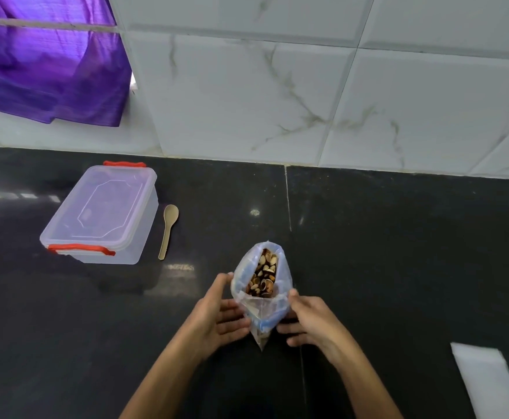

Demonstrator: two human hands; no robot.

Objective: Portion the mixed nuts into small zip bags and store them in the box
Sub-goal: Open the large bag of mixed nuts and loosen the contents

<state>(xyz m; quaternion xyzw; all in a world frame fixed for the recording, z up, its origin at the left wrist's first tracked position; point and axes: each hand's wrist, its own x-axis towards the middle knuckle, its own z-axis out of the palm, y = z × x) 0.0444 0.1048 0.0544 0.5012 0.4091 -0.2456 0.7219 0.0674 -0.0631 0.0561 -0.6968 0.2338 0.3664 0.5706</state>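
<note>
Spillage is the main risk: the bag (261, 285) stands open on the dark counter (398, 252), and its mouth gapes toward the wall with the nuts (262, 276) heaped close to the rim. If either hand squeezes the sides too hard, or lets the soft plastic flop over, nuts would likely tumble out across the counter. A torn seam from pulling the lips apart unevenly is a lesser worry.

The left hand (217, 316) cups the bag's left side, fingers curled round the plastic and thumb up near the rim. The right hand (310, 319) holds the right side the same way, thumb at the lip and fingers wrapped below; motion blur makes the exact fingertip contact hard to read. Both forearms come in from the counter's near edge and meet at the bag, about mid-counter.

Further out, a spoon (167, 231) lies toward the left, just beside the lidded box (102, 213) with red clips. Small bags (489, 385), apparently empty, lie at the near right corner.
</note>
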